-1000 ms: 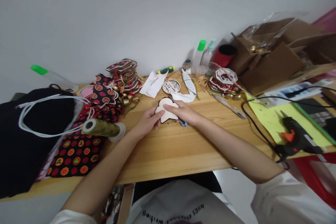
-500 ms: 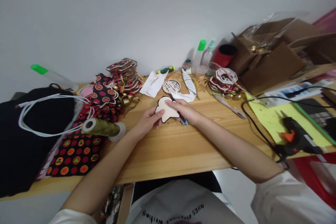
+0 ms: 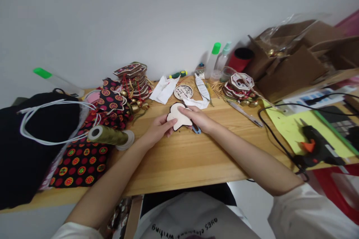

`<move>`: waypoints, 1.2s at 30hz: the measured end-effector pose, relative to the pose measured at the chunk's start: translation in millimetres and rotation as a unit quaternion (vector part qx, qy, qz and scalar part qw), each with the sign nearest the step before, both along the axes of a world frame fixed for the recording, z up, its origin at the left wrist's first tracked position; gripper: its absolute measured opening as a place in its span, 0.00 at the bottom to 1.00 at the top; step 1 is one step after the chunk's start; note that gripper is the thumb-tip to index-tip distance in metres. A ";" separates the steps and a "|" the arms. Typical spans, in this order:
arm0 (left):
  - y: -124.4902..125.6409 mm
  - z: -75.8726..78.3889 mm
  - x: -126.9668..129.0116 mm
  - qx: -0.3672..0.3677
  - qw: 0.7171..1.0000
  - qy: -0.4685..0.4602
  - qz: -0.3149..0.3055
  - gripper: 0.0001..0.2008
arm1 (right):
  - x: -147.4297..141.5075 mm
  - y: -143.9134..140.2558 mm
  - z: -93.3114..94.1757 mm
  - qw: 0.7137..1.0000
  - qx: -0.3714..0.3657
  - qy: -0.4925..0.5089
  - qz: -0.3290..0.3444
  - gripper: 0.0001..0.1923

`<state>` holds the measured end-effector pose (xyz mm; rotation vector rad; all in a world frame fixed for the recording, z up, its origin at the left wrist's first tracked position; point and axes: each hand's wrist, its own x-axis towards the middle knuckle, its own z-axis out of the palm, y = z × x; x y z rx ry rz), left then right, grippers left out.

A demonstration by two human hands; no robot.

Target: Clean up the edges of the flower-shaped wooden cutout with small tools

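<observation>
A pale, lobed cut-out piece [image 3: 179,117] with a dark edge lies on the wooden table [image 3: 185,157] in the middle. My left hand [image 3: 157,127] grips its left side with thumb and fingers. My right hand [image 3: 197,118] rests on its right side and holds small blue-handled scissors [image 3: 196,129], whose blades are hidden under the piece and my fingers.
Patterned dark fabric [image 3: 84,157] and a spool of olive thread [image 3: 110,136] lie at left, beside a black bag [image 3: 30,145]. Stacks of ornaments [image 3: 134,78], a round disc [image 3: 183,92], bottles [image 3: 212,59], cardboard boxes [image 3: 294,56] and a glue gun [image 3: 316,147] with cable sit behind and right.
The pale piece has turned slightly between my hands, and my right hand with the scissors has shifted a little along its right edge.
</observation>
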<state>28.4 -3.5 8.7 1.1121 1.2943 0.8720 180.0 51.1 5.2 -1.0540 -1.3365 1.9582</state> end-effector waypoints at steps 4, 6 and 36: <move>-0.1 -0.6 0.1 -0.003 1.000 0.003 0.004 0.19 | -0.1 -0.6 2.6 1.000 -0.004 0.001 -0.003 0.15; -0.1 -1.2 -0.2 -0.001 1.000 0.004 0.004 0.19 | 0.2 -0.6 1.7 1.000 -0.002 0.002 -0.001 0.16; -3.7 -6.1 -1.0 0.044 0.997 0.057 -0.024 0.16 | 1.6 -2.5 -6.4 0.994 0.083 -0.067 0.027 0.16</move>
